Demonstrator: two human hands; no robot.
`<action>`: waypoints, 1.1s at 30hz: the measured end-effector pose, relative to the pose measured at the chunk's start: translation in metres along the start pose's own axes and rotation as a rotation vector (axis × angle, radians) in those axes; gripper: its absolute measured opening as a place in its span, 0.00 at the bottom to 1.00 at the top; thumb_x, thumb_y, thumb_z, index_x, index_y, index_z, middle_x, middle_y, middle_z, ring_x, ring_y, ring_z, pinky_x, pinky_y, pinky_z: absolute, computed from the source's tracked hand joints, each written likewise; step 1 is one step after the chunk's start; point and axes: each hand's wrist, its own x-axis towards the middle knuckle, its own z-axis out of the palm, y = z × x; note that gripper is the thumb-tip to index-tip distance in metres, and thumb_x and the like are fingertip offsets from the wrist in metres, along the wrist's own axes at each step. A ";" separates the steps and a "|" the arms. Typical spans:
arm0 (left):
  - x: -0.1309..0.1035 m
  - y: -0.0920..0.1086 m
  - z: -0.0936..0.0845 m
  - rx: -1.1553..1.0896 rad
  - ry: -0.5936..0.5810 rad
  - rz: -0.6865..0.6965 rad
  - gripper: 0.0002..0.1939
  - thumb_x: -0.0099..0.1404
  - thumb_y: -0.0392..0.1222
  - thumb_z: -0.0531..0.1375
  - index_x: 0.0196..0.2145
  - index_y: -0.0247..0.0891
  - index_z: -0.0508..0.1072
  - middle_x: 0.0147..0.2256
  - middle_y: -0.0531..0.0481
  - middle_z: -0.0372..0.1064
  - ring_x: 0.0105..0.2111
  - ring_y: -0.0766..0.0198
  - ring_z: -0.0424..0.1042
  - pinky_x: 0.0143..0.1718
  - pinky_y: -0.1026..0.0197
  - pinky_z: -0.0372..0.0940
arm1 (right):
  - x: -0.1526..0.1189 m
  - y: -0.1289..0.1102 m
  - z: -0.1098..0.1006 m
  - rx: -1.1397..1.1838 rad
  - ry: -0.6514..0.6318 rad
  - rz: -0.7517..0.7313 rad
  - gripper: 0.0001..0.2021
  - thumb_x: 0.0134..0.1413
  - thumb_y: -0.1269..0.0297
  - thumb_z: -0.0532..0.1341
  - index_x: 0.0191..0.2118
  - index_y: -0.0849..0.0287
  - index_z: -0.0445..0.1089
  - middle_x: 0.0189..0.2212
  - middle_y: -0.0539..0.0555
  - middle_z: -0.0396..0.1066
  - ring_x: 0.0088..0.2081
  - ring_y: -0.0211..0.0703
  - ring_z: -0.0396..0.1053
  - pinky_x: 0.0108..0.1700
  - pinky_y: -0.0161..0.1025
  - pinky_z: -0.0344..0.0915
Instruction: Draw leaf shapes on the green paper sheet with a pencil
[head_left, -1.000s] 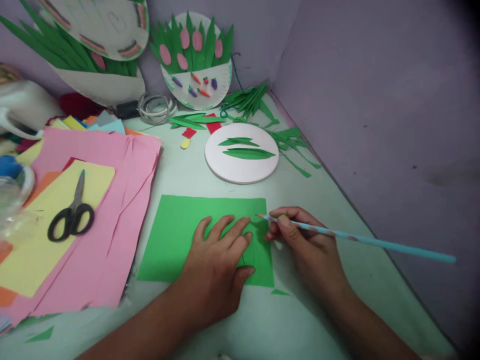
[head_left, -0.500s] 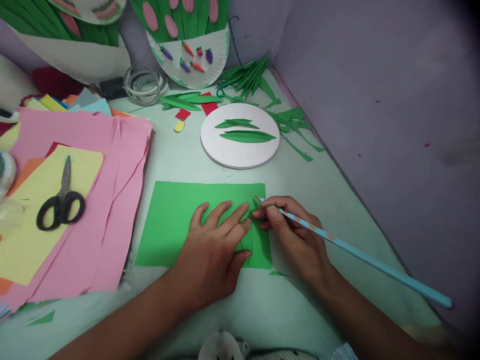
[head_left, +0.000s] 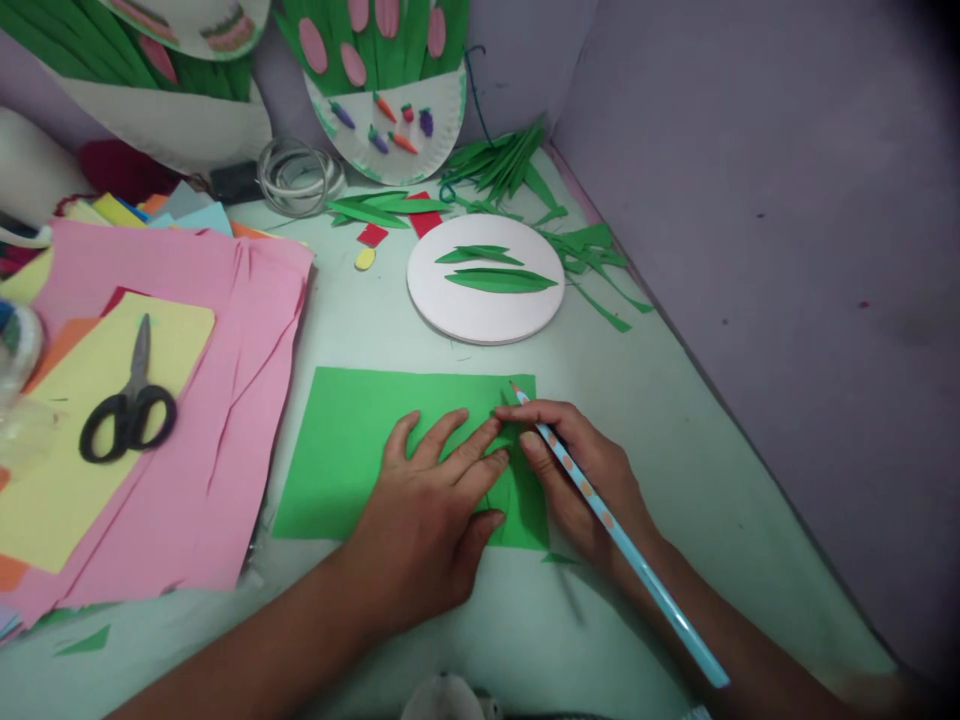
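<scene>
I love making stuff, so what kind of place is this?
Probably a craft table in a room corner. Scissors lie on yellow paper, the right hand holds a pencil, and a decorated paper plate is at the back.

We note bare left hand (head_left: pixel 435 500) and bare right hand (head_left: pixel 581 470), slim tapering fingers, short nails; left forearm (head_left: pixel 292 630) and right forearm (head_left: pixel 750 640) bare out to frame edge; pale blue scrap (head_left: pixel 697 713) at bottom, possibly clothing, too cropped for us to tell
</scene>
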 end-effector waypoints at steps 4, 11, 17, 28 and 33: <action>0.000 -0.001 0.000 -0.007 0.004 0.001 0.21 0.65 0.39 0.53 0.56 0.42 0.64 0.62 0.51 0.56 0.60 0.46 0.53 0.57 0.34 0.42 | 0.001 -0.001 0.001 -0.035 -0.028 0.000 0.09 0.59 0.64 0.54 0.46 0.54 0.65 0.42 0.54 0.74 0.42 0.45 0.73 0.43 0.41 0.69; 0.001 0.000 -0.003 -0.030 -0.016 -0.008 0.23 0.64 0.39 0.54 0.57 0.42 0.63 0.61 0.48 0.57 0.60 0.45 0.53 0.57 0.33 0.43 | 0.002 -0.002 0.001 0.004 -0.058 0.033 0.09 0.58 0.66 0.55 0.46 0.53 0.62 0.40 0.53 0.74 0.38 0.44 0.73 0.42 0.41 0.69; 0.001 0.001 -0.003 -0.032 -0.009 -0.010 0.21 0.64 0.39 0.55 0.55 0.41 0.66 0.60 0.48 0.59 0.60 0.44 0.54 0.57 0.32 0.43 | 0.000 -0.002 0.000 0.042 -0.050 0.066 0.11 0.57 0.66 0.56 0.46 0.53 0.61 0.39 0.54 0.73 0.36 0.43 0.73 0.39 0.41 0.69; 0.000 0.001 -0.002 -0.028 -0.004 -0.008 0.20 0.64 0.39 0.55 0.54 0.42 0.66 0.60 0.49 0.59 0.61 0.45 0.53 0.58 0.33 0.42 | 0.004 -0.004 0.000 -0.052 -0.081 0.049 0.14 0.57 0.66 0.54 0.50 0.55 0.61 0.38 0.55 0.72 0.35 0.45 0.72 0.38 0.42 0.68; 0.000 0.000 -0.003 -0.033 -0.007 -0.008 0.20 0.63 0.39 0.55 0.53 0.41 0.66 0.60 0.48 0.59 0.61 0.45 0.53 0.57 0.33 0.42 | 0.007 -0.005 -0.001 -0.081 -0.102 0.061 0.14 0.56 0.67 0.54 0.49 0.55 0.61 0.37 0.55 0.72 0.36 0.47 0.72 0.38 0.43 0.67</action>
